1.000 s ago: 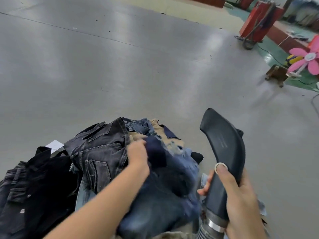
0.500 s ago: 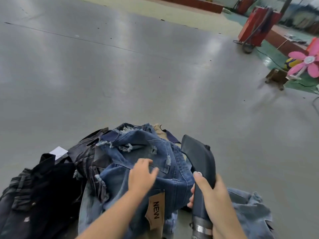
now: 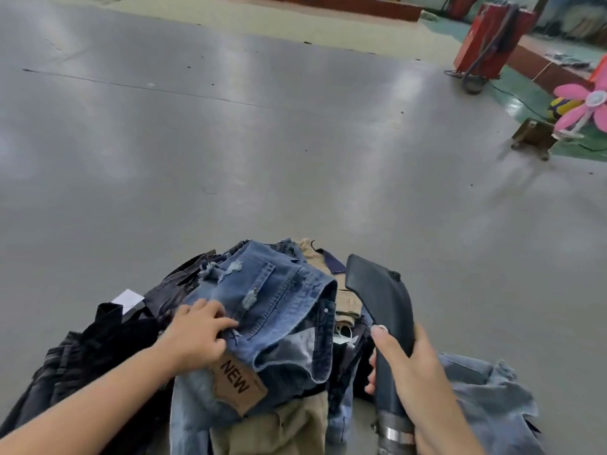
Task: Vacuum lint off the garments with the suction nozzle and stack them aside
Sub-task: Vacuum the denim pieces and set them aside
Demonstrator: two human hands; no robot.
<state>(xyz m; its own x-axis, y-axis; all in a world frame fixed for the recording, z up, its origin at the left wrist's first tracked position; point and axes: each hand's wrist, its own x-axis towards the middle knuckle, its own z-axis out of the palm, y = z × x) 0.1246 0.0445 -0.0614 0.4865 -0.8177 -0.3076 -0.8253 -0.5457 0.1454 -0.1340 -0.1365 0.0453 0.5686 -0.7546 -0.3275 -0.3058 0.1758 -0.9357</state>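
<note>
Grey floor (image 3: 230, 152) fills most of the view, glossy, with a heap of garments (image 3: 230, 356) low in the middle. Dark denim pieces (image 3: 98, 349) lie left of the left fingers, khaki trousers (image 3: 289, 425) below them. Top of the heap: blue ripped jeans (image 3: 272, 300), waistband turned toward the right fingers, brown patch (image 3: 238, 384) reading NEW just under the left wrist. More pale denim (image 3: 486, 399) sits on the floor right of the right fingers. Far off beyond the right fingers: red machine (image 3: 492, 37) and a pink flower-shaped fan (image 3: 588, 106) (both well apart from the heap).

Suction nozzle (image 3: 381, 300) is black, curved, its wide mouth tilted up and away, just beside the jeans' waistband, not touching the fabric as far as I can tell. Right hand (image 3: 417, 376) wraps its fingers fully around the nozzle's neck, thumb laid along the front; a metal band (image 3: 394, 433) shows under the grip.

Left hand (image 3: 197, 333) lies flat on the blue jeans, fingers (image 3: 213, 310) spread and loosely curled, pressing rather than gripping, nothing pinched. White tag (image 3: 128, 298) peeks out of the dark denim, up-left of the left fingers.
</note>
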